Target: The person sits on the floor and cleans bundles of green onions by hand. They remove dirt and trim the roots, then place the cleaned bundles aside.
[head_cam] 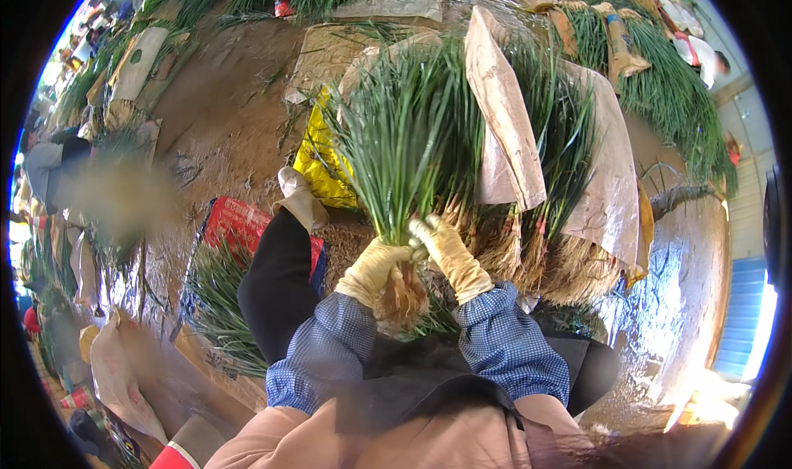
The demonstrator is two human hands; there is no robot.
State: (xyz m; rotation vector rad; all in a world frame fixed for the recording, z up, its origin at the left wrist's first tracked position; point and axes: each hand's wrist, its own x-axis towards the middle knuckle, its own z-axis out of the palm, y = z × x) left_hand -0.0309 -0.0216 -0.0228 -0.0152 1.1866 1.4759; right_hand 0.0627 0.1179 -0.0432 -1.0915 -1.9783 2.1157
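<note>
My left hand (376,267), in a pale yellow glove, is closed around the lower stems of a bunch of long green leafy plants (396,153) that look like scallions or chives. Their roots (403,296) hang below the glove. My right hand (447,249), gloved alike, touches the same bunch from the right, its fingers at the stems near my left fingers; whether it grips them is unclear. Right of it lie more rooted bunches (547,135), partly under a pinkish-brown sack (502,110). A yellow plastic bag (322,153) lies behind the held bunch.
Further green bunches (223,308) lie beside my left leg, near a red printed sack (234,224). A large pile of greens (674,104) is at the upper right. The brown floor (216,98) looks wet and muddy. People (46,166) are at the left edge, and another person (696,54) at the upper right.
</note>
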